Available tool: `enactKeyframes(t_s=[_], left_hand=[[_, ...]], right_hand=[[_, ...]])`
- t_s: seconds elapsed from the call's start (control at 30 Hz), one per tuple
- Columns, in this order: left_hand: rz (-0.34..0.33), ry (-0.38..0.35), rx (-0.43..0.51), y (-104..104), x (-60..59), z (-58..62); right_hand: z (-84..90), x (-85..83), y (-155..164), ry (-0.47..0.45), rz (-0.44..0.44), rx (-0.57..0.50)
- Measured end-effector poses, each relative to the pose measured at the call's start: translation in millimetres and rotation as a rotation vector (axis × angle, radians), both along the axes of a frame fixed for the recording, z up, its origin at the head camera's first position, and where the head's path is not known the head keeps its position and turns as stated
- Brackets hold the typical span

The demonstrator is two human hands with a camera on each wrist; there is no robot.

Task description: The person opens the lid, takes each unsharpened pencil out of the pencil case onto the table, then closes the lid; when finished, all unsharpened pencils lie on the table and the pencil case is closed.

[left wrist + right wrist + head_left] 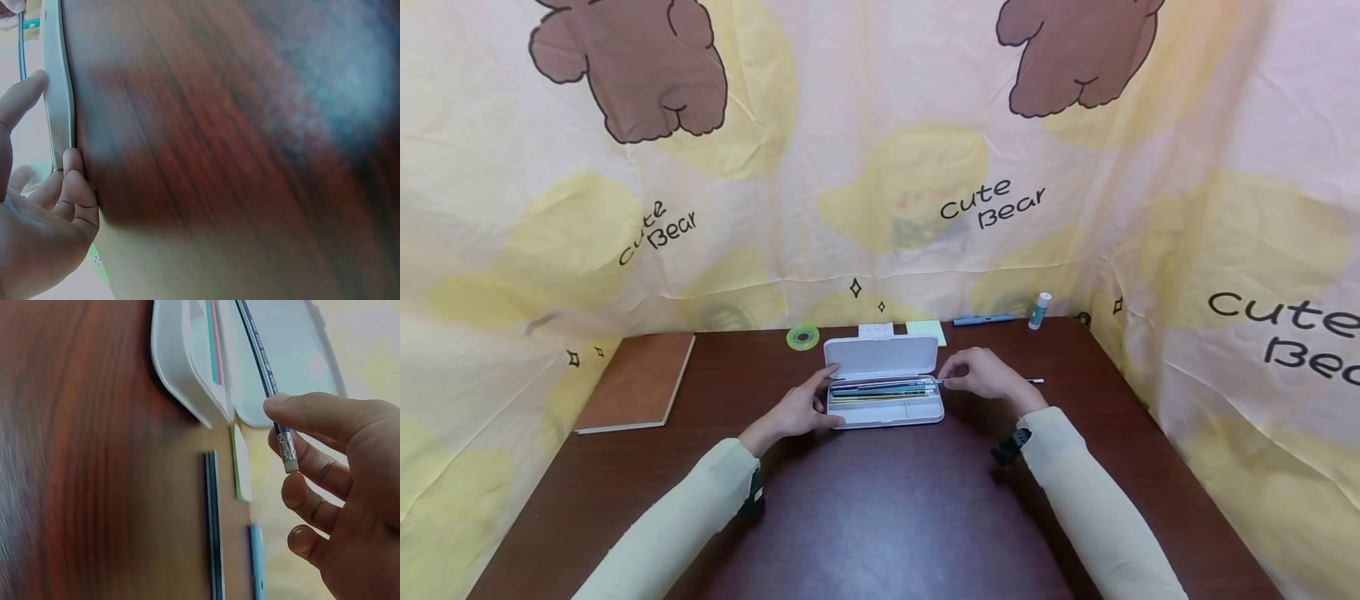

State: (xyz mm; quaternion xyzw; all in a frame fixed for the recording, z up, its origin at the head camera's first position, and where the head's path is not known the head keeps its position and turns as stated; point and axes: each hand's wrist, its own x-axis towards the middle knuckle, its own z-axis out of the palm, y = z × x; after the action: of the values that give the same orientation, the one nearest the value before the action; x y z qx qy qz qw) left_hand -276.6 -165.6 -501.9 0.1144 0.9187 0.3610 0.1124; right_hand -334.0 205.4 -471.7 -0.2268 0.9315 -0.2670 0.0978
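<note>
A white pencil case (887, 412) lies on the table with its lid (880, 357) raised at the back. Several pencils (880, 389) lie lengthwise in its rear part. My left hand (797, 410) holds the case's left end, thumb at the near corner and fingers along the end wall and lid. Above the right end of the case, my right hand (981, 373) pinches a dark pencil (257, 353) between thumb and index finger, close to its eraser end. That pencil reaches over the open case in the right wrist view.
Beside my right hand, more dark pencils (214, 525) lie on the table. Along the back are green tape (802, 337), sticky notes (927, 332), a blue pen (983, 319) and a glue stick (1039, 312). A brown notebook (636, 382) lies at left.
</note>
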Motion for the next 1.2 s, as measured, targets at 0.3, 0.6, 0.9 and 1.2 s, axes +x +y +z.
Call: enactKeyframes(t_s=[0.3, 0.6, 0.9, 1.2], left_hand=[[0.013, 0.001, 0.014, 1, -2.1, -3.4], [0.026, -0.009, 0.019, 2, -1.7, -4.2], [0.029, -0.01, 0.015, 3, -0.7, -2.2], [0.031, -0.016, 0.02, 3, -0.2, -2.3]], right_hand=[[4.6, -4.0, 37, -0.008, -0.075, 0.005], [0.8, -6.3, 79, 0.042, -0.106, -0.011], [-3.9, -1.1, 116, 0.035, -0.142, -0.003], [-18.5, 0.9, 141, -0.028, -0.205, 0.013]])
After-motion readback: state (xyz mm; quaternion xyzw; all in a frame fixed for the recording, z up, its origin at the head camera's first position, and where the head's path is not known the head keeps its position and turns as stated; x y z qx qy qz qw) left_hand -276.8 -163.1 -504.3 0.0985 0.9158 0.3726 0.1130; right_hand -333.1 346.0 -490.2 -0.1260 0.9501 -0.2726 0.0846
